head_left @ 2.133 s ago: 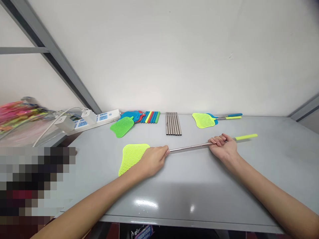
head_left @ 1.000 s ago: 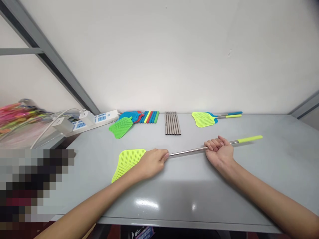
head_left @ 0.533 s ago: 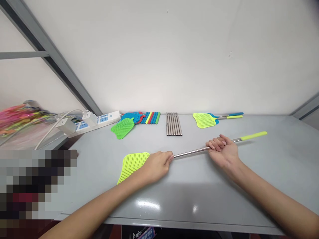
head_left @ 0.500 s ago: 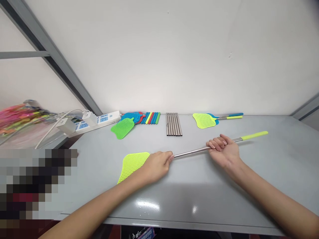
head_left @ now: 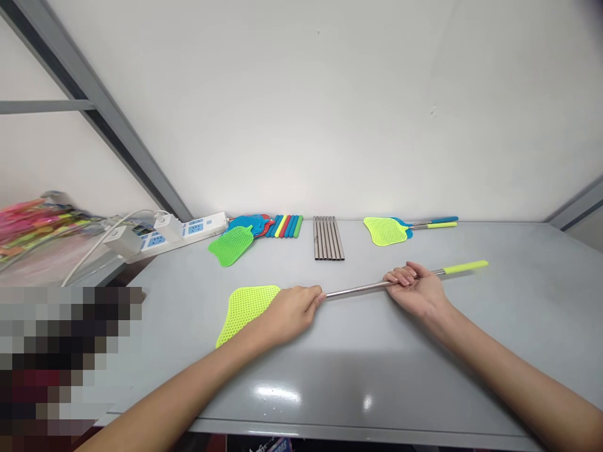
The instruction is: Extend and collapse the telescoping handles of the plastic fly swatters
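Glossy grey desk [head_left: 330, 376], plain white wall [head_left: 306, 113]
A fly swatter [head_left: 360, 289] stretches over the desk, left grip [head_left: 294, 312] clenched beside its perforated yellow-green head [head_left: 245, 309], right grip [head_left: 415, 291] curled round its slim metal rod [head_left: 342, 293].

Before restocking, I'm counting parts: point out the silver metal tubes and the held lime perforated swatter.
Silver metal tubes [head_left: 327, 238], head view: middle of the row.
Lime perforated swatter [head_left: 247, 307], head view: mesh head.
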The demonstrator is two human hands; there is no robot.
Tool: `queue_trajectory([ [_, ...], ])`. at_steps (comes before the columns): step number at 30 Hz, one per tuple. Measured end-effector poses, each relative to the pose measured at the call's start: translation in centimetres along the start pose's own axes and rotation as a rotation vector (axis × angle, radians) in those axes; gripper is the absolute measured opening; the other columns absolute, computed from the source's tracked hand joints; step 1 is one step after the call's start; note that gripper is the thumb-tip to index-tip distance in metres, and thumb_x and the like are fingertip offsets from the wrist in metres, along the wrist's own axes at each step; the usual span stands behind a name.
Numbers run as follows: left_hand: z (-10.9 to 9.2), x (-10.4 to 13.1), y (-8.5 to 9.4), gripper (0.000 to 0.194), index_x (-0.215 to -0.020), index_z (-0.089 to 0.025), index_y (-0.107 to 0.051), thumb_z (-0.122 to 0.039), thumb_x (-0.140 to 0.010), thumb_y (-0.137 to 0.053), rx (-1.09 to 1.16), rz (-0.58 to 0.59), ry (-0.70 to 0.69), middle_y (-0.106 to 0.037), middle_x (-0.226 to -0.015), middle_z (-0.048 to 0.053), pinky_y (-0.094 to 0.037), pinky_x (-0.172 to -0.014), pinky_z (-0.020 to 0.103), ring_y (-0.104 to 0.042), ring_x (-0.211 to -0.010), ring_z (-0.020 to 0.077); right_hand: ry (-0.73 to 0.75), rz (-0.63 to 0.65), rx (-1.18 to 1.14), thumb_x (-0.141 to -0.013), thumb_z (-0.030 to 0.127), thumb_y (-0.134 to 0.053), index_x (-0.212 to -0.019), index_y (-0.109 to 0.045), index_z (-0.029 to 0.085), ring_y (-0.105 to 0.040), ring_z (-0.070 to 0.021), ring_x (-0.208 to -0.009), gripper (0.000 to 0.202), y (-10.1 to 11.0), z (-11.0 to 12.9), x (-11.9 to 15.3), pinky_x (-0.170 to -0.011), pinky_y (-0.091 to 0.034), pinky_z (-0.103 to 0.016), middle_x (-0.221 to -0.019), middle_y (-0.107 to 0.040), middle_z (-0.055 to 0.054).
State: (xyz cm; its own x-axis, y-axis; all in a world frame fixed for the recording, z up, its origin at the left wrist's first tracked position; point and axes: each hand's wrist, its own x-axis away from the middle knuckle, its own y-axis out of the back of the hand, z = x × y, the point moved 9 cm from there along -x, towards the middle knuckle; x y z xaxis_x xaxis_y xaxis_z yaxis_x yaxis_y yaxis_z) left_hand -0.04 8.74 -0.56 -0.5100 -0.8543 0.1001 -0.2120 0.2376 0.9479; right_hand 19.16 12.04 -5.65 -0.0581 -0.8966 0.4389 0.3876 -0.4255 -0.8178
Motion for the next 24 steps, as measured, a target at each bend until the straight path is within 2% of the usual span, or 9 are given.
queue_trajectory([
  [11,0.06,-0.12,0.07,0.036,-0.071,-0.020,-0.044,-0.036,-0.088,-0.018,0.007,-0.003,-0.026,-0.051,-0.065,0.001,-0.032,-0.054,0.024,-0.049,-0.061,0.0147,-0.021,-0.055,-0.049,-0.073,0.011,-0.031,-0.058,-0.008,0.019,-0.021,-0.0065,-0.031,0.028,-0.04,-0.26,0.25,-0.034,-0.026,-0.019,-0.042,-0.015,0.008],
  [24,0.15,-0.09,0.12,0.035,-0.068,-0.020,-0.040,-0.037,-0.088,-0.018,0.024,-0.009,-0.033,-0.050,-0.063,0.000,-0.031,-0.054,0.024,-0.047,-0.061,0.0143,-0.029,-0.061,-0.050,-0.075,0.012,-0.031,-0.057,-0.013,0.019,-0.022,-0.0062,-0.031,0.027,-0.12,-0.42,0.32,-0.034,-0.027,-0.019,-0.042,-0.016,0.009],
])
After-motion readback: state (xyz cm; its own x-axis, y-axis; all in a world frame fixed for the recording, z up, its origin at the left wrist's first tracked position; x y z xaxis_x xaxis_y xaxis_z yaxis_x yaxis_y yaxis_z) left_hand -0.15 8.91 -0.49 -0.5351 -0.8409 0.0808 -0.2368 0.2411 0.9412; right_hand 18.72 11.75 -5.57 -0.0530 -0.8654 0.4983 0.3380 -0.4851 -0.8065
